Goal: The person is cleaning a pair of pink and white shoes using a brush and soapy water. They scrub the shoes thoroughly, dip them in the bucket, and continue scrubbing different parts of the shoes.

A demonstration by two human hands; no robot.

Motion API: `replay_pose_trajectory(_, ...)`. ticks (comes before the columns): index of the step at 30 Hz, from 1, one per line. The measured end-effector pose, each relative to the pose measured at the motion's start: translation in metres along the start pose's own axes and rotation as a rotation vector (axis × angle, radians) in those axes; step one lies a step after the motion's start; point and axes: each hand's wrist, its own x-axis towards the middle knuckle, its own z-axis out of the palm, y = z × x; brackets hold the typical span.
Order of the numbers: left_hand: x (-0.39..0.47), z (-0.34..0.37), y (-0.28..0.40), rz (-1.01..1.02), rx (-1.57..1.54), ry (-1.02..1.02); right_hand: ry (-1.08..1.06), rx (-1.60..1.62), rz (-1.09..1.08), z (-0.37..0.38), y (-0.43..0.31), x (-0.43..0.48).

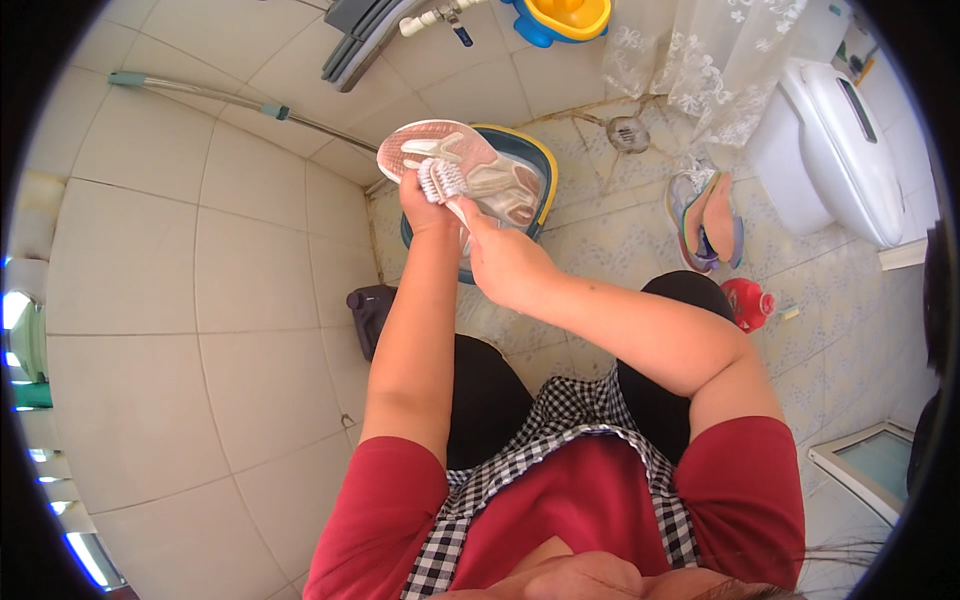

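Note:
A pink and cream shoe sole [495, 157] faces up at me, above a dark teal tub with a yellow rim [553, 169]. My left hand [427, 206] grips the shoe along its near side, with the fingers mostly hidden. In my right hand [510, 259] is the handle of a scrubbing brush [442, 180]. Its white bristles show over the sole's near edge, close to my left hand. My right index finger lies stretched along the handle. The shoe hides much of the tub's inside.
Another shoe with loose insoles [705, 217] is on the tiled floor at right, near a red bottle [748, 304]. A dark jug [371, 319] stands by the left wall. A mop pole [247, 105] leans behind the tub. The toilet [832, 150] and floor drain [628, 135] are farther off.

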Motion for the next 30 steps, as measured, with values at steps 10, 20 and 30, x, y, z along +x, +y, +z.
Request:
replay_pose_trajectory(10, 0.007, -0.005, -0.004, 0.005, 0.006, 0.020, 0.047, 0.199, 0.090, -0.008, -0.002, 0.014)
replay_pose_trajectory(20, 0.006, -0.005, -0.001, 0.036, 0.061, -0.057, 0.093, 0.136, 0.270, -0.019, -0.007, 0.016)
replay_pose_trajectory(30, 0.006, -0.004, -0.004, -0.013, -0.032, -0.083, 0.158, -0.026, 0.020, -0.012, 0.004, 0.023)
